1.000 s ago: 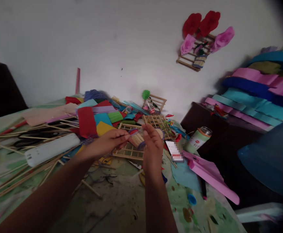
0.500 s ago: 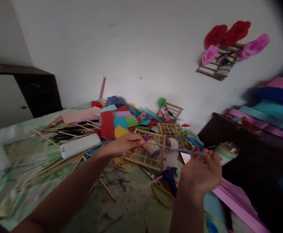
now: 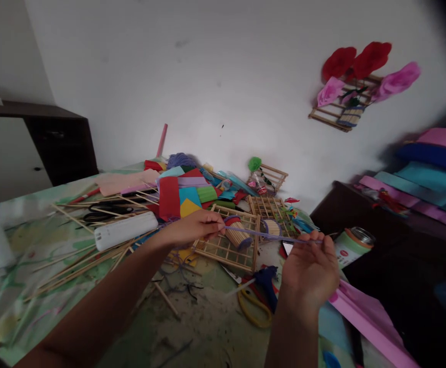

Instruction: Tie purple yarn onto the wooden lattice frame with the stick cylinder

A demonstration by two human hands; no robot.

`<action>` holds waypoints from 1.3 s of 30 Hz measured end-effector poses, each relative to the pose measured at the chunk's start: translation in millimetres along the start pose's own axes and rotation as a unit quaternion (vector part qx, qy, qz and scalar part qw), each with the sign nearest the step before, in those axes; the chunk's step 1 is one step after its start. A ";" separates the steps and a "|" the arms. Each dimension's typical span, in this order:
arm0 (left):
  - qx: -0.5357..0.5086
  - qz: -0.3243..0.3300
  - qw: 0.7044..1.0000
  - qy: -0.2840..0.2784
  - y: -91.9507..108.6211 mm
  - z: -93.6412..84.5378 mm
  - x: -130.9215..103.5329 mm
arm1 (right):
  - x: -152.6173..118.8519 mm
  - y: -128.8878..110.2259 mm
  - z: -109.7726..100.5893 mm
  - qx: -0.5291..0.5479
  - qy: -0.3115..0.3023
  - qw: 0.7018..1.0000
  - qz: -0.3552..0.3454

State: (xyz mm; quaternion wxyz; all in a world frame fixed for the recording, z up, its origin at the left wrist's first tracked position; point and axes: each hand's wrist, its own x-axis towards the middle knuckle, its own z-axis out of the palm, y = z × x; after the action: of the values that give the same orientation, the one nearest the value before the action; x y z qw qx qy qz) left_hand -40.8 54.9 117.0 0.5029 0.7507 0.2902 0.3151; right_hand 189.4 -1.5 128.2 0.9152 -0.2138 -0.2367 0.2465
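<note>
A purple strand of yarn (image 3: 263, 234) is stretched between my two hands above the table. My left hand (image 3: 200, 226) pinches one end between thumb and fingers. At the other end, my right hand (image 3: 311, 266) has its palm turned up and its fingers curled on the strand. Beneath the yarn, a small stick-covered cylinder (image 3: 238, 236) with a red and purple rim lies on a wooden stick lattice (image 3: 223, 250). A second small stick cylinder (image 3: 272, 228) is just to the right, beside another lattice (image 3: 266, 205).
Yellow-handled scissors (image 3: 254, 312) and a blue glue gun (image 3: 267, 286) lie near my right wrist. Coloured sheets (image 3: 169, 197), a white power strip (image 3: 126, 231) and loose sticks lie left. A green jar (image 3: 351, 248) stands right; paper flowers (image 3: 372, 59) hang on the wall.
My right hand has shifted slightly left and up, and its fingers are closer to the strand. The left hand has moved slightly left. The yarn remains stretched between them.
</note>
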 end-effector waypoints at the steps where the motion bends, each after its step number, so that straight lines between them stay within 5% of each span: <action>1: 0.025 0.002 1.000 -0.008 -1.2 -1.5 0.4 | 0.3 -0.1 0.1 -0.005 -0.005 1.000 -0.002; 4: 0.128 0.023 0.991 -0.022 -6.5 -2.4 2.6 | -2.5 0.2 3.6 -0.021 -0.007 1.000 0.013; 6: 0.160 0.057 0.985 0.016 -8.2 2.4 4.1 | -9.9 2.3 9.3 -0.030 -0.018 0.999 0.040; 9: 0.084 0.095 0.988 0.085 -3.2 17.4 4.3 | -30.6 11.3 20.1 -0.064 -0.071 0.992 0.081; 13: -0.051 0.055 0.997 0.021 10.1 36.2 1.1 | -63.4 30.5 29.6 -0.193 -0.202 0.951 0.134; 18: 0.012 0.021 1.000 -0.009 7.8 37.5 1.0 | -82.4 39.8 31.4 -0.285 -0.291 0.904 0.127; 26: 0.003 0.001 1.000 -0.008 3.9 25.0 0.4 | -69.0 28.9 32.3 -0.196 -0.198 0.951 0.137; 32: -0.013 -0.002 1.000 -0.003 4.7 20.5 1.0 | -60.6 30.5 30.2 -0.122 -0.161 0.963 0.179; 39: 0.023 0.002 1.000 0.000 2.1 12.5 1.9 | -43.7 24.4 25.9 -0.067 -0.078 0.984 0.148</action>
State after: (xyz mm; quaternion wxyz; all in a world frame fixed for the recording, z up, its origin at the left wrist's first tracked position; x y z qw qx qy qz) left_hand -29.7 48.5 115.7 0.4847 0.7629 0.2955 0.3093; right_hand 133.4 0.7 122.1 0.8310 -0.2874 -0.2886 0.3790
